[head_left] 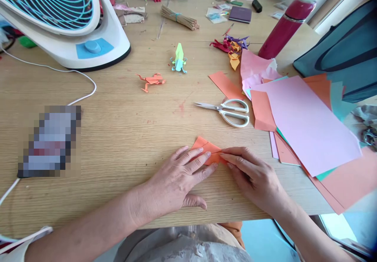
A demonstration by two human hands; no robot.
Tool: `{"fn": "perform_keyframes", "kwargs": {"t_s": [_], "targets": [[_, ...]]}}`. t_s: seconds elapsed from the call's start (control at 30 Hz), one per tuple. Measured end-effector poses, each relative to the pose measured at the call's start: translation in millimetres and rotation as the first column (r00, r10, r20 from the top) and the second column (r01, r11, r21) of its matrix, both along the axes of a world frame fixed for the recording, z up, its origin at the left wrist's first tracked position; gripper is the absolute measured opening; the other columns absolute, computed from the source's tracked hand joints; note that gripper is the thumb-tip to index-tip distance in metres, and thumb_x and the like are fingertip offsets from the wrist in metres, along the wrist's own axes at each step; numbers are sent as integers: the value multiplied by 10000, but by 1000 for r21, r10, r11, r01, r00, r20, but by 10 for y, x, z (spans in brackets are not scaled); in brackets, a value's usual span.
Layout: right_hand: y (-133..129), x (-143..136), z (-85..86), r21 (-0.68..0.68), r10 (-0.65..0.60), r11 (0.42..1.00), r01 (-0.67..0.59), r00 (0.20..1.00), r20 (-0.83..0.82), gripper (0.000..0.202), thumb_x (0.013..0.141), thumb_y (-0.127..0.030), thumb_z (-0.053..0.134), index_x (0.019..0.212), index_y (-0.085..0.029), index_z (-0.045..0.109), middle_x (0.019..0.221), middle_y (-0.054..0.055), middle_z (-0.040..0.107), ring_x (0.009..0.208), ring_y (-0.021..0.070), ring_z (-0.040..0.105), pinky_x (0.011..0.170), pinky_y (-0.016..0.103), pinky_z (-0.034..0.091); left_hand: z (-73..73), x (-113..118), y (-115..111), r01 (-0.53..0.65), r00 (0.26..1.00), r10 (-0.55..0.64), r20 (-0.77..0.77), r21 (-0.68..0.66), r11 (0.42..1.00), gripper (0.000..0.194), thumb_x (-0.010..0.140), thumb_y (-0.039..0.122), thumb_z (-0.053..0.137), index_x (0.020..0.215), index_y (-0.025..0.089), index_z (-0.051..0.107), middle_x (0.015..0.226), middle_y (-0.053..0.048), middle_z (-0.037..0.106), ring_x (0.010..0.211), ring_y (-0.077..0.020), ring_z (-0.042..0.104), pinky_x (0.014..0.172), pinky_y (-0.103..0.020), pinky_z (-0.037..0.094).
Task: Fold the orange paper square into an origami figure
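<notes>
A small folded piece of orange paper (206,146) lies on the wooden table (118,136) close to its front edge. My left hand (185,173) rests on it with the fingers stretched out flat and the thumb apart. At the paper's right corner, my right hand (256,175) pinches the tip between thumb and fingers. Part of the paper is hidden under both hands. Beyond them lie scissors (225,109) with white handles. Farther back are an orange folded paper figure (152,81) and a green and blue one (178,59).
Coloured paper sheets (309,124) are piled at the right beside a teal bag (338,50) and a red thermos (285,28). A white fan (97,46) and a blurred phone-like device (50,142) with cables stand left. Several folded figures (232,46) and a stick bundle (179,17) lie behind.
</notes>
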State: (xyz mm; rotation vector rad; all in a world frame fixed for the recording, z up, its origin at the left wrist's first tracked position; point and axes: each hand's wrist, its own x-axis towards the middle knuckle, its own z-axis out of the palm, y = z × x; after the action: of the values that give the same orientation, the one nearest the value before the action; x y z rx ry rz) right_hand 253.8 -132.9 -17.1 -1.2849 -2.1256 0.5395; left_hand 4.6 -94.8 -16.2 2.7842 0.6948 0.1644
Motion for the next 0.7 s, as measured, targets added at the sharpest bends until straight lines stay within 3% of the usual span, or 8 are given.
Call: {"fn": "perform_keyframes", "kwargs": {"t_s": [0.2,0.4,0.47,0.53,0.57,0.6,0.7], "targets": [[43,5,9,-15,-217,976,216,975,-46,247,989,-162,482,1145,-226,662,1101,75,645,953,177,643,781,287,524,5,37,-94,-71,997,71,-19,28,997,733,867,659,559,1454,232,457,1492,-99,483,1381,-307,374,1152,-503,221],[113,-26,-58,-69,-247,967,245,969,-24,208,977,-237,521,1116,-220,675,1074,67,627,893,171,637,742,274,525,50,190,-227,-201,979,202,-34,43,979,702,854,631,609,1411,218,500,1347,-112,565,1162,-317,509,970,-486,410],[129,-33,-73,-55,-246,968,244,969,-29,217,969,-237,520,1112,-216,682,1064,71,621,889,177,636,752,288,532,108,268,-213,-222,972,226,-63,62,973,499,929,499,583,1339,214,564,1186,-104,616,1054,-303,544,877,-455,457],[140,-39,-83,-47,-237,971,236,971,-29,223,964,-234,515,1099,-209,691,1049,73,620,849,174,633,729,293,535,171,346,-158,-227,970,232,-69,78,971,212,978,247,525,1134,208,662,1061,-88,613,989,-266,562,817,-395,471],[144,-41,-87,-42,-237,971,236,971,-28,221,961,-236,517,1087,-205,696,1043,73,620,841,174,632,724,295,535,199,380,-118,-231,970,236,-60,73,970,183,970,165,507,1016,201,681,1034,-80,606,959,-240,569,813,-373,471],[147,-43,-91,-36,-238,971,237,971,-28,218,958,-241,519,1072,-202,701,1034,72,621,833,174,631,720,297,534,223,411,-73,-262,963,265,-41,67,963,178,961,140,514,932,197,680,998,-70,602,925,-224,574,791,-357,470],[152,-44,-106,-21,-228,974,228,973,-45,217,961,-256,515,1045,-199,707,1015,69,625,857,182,635,748,310,533,265,471,68,-289,957,289,26,-1,957,39,903,204,647,914,203,684,1011,-60,596,968,-228,569,827,-361,465]]}}
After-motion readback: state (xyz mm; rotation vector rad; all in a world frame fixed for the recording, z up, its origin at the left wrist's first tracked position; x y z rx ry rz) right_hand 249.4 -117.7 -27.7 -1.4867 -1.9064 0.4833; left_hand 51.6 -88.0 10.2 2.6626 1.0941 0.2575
